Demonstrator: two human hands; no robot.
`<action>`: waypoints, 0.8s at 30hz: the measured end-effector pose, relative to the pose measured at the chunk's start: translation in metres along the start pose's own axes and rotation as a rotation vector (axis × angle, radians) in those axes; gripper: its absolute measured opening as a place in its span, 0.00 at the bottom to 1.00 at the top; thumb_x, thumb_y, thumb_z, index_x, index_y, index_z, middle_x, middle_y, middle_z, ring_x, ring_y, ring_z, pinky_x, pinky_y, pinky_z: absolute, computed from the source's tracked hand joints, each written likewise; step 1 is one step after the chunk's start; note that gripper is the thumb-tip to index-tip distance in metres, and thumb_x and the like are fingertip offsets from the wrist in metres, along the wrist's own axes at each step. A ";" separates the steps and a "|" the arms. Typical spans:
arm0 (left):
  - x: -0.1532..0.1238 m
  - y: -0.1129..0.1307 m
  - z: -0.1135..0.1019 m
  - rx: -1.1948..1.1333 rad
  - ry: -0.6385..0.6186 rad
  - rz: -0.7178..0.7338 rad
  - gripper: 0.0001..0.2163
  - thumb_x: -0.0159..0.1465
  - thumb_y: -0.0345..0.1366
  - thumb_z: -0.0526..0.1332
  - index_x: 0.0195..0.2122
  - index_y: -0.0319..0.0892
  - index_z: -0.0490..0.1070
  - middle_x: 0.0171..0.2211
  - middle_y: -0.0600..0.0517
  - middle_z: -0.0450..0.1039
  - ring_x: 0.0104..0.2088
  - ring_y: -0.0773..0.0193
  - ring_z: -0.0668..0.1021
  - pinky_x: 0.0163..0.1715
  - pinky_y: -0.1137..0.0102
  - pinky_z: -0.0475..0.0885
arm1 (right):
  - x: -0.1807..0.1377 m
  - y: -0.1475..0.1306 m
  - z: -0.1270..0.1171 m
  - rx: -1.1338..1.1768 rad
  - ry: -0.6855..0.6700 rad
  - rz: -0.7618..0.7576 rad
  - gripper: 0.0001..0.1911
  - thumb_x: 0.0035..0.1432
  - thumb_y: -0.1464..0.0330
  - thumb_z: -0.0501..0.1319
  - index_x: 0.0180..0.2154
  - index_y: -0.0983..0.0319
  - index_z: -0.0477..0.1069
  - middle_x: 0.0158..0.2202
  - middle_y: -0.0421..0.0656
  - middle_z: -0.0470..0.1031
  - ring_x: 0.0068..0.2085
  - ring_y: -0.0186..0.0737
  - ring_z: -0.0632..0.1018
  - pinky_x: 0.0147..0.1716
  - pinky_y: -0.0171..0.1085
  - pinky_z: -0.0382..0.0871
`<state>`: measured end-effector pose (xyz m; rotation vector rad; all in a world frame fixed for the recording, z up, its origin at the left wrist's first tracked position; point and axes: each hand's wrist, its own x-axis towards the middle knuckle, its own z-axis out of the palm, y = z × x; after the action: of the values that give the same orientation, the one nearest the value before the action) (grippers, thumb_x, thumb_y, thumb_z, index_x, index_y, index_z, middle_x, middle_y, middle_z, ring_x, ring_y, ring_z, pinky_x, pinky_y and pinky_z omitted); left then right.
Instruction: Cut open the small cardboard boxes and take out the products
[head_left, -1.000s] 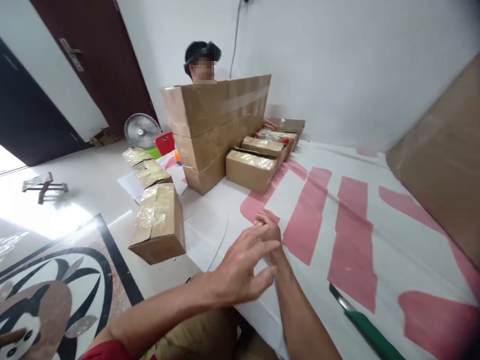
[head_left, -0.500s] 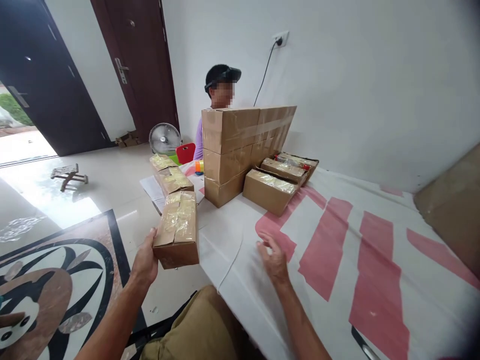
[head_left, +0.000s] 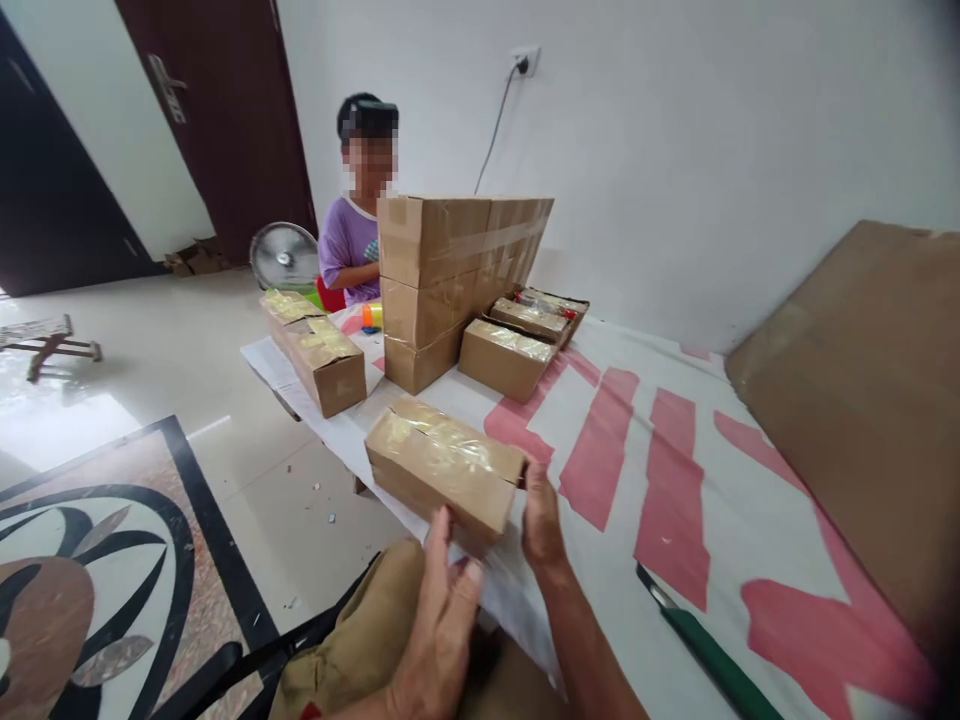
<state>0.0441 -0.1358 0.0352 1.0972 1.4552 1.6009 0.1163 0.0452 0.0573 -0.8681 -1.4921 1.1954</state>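
A taped cardboard box (head_left: 450, 455) lies lengthwise in front of me at the table's near edge; I cannot tell whether it rests fully on the cloth. My right hand (head_left: 543, 515) grips its right end, with the fingers partly hidden behind the corner. Against the near long side, my left hand (head_left: 442, 610) has its fingers stretched out, fingertips at the cardboard. Clear tape with yellowish patches covers the box's top.
A wall of stacked cardboard boxes (head_left: 450, 240) stands behind, with open boxes (head_left: 504, 365) to its right and taped boxes (head_left: 330, 365) to its left. A green-handled knife (head_left: 712, 650) lies at right. A large cardboard sheet (head_left: 855, 400) leans there. Across sits a person (head_left: 349, 245).
The box has come from the left to the middle and turned. My right hand now grips its end, while my left has let go of its side. The view has swung right.
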 end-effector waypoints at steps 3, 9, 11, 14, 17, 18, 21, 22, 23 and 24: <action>-0.022 0.006 0.015 0.065 -0.295 0.209 0.29 0.71 0.42 0.58 0.73 0.53 0.55 0.70 0.39 0.63 0.61 0.49 0.78 0.57 0.53 0.77 | -0.013 -0.004 -0.064 -0.018 0.145 0.067 0.43 0.66 0.36 0.43 0.54 0.61 0.77 0.47 0.51 0.83 0.50 0.53 0.82 0.48 0.47 0.76; 0.033 0.054 -0.027 0.289 0.170 0.569 0.14 0.67 0.31 0.63 0.53 0.49 0.77 0.53 0.46 0.79 0.56 0.55 0.79 0.59 0.59 0.74 | -0.058 -0.019 -0.108 -0.101 0.403 -0.014 0.35 0.67 0.41 0.49 0.59 0.58 0.73 0.57 0.51 0.78 0.58 0.53 0.78 0.55 0.49 0.73; 0.069 0.056 -0.035 0.236 0.297 0.395 0.15 0.67 0.38 0.64 0.55 0.46 0.75 0.58 0.44 0.75 0.59 0.52 0.76 0.62 0.55 0.71 | -0.069 -0.021 -0.099 -0.048 0.446 -0.051 0.32 0.69 0.44 0.51 0.62 0.57 0.71 0.63 0.50 0.74 0.63 0.53 0.74 0.60 0.51 0.69; 0.108 0.047 -0.029 0.041 0.140 0.085 0.25 0.67 0.46 0.62 0.63 0.44 0.69 0.67 0.42 0.68 0.66 0.47 0.71 0.66 0.54 0.66 | -0.080 -0.024 -0.088 0.015 0.431 -0.064 0.33 0.68 0.46 0.54 0.65 0.57 0.66 0.67 0.50 0.69 0.67 0.54 0.71 0.64 0.52 0.66; 0.116 0.037 -0.014 -0.060 0.004 -0.038 0.28 0.64 0.42 0.62 0.65 0.41 0.68 0.68 0.43 0.67 0.69 0.45 0.66 0.69 0.55 0.61 | -0.088 -0.025 -0.088 -0.030 0.361 -0.011 0.36 0.64 0.48 0.59 0.67 0.58 0.65 0.67 0.50 0.70 0.66 0.55 0.71 0.62 0.50 0.69; 0.114 0.035 -0.010 -0.074 -0.003 -0.049 0.29 0.63 0.41 0.62 0.65 0.41 0.68 0.67 0.44 0.68 0.69 0.45 0.66 0.69 0.56 0.61 | -0.090 -0.025 -0.089 -0.053 0.357 0.007 0.36 0.64 0.49 0.60 0.68 0.58 0.64 0.68 0.49 0.70 0.66 0.55 0.71 0.62 0.49 0.69; 0.103 0.034 -0.005 -0.138 0.006 -0.060 0.32 0.60 0.38 0.62 0.67 0.42 0.66 0.68 0.46 0.67 0.69 0.46 0.66 0.69 0.58 0.62 | -0.092 -0.023 -0.092 -0.080 0.393 0.027 0.35 0.64 0.51 0.59 0.68 0.57 0.65 0.69 0.47 0.68 0.68 0.54 0.70 0.65 0.50 0.67; 0.101 0.034 -0.005 -0.164 0.003 -0.064 0.33 0.59 0.38 0.62 0.68 0.42 0.65 0.68 0.46 0.67 0.69 0.47 0.67 0.69 0.58 0.62 | -0.091 -0.022 -0.093 -0.075 0.408 0.029 0.34 0.64 0.52 0.59 0.67 0.57 0.65 0.69 0.47 0.68 0.68 0.54 0.69 0.65 0.50 0.66; 0.100 0.034 -0.006 -0.185 -0.009 -0.067 0.34 0.59 0.37 0.62 0.68 0.42 0.63 0.69 0.46 0.66 0.69 0.47 0.67 0.69 0.58 0.62 | -0.090 -0.021 -0.092 -0.064 0.424 0.029 0.34 0.63 0.53 0.59 0.67 0.57 0.66 0.69 0.47 0.68 0.68 0.54 0.69 0.66 0.51 0.65; 0.101 0.034 -0.006 -0.200 -0.022 -0.068 0.35 0.58 0.37 0.62 0.69 0.42 0.62 0.69 0.45 0.66 0.69 0.48 0.67 0.68 0.58 0.62 | -0.089 -0.020 -0.092 -0.053 0.436 0.029 0.33 0.63 0.54 0.59 0.66 0.58 0.67 0.69 0.47 0.69 0.68 0.54 0.69 0.66 0.51 0.64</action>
<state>0.0001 -0.0510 0.0818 0.9380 1.2736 1.6417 0.2279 -0.0195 0.0554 -1.1086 -1.1619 0.9150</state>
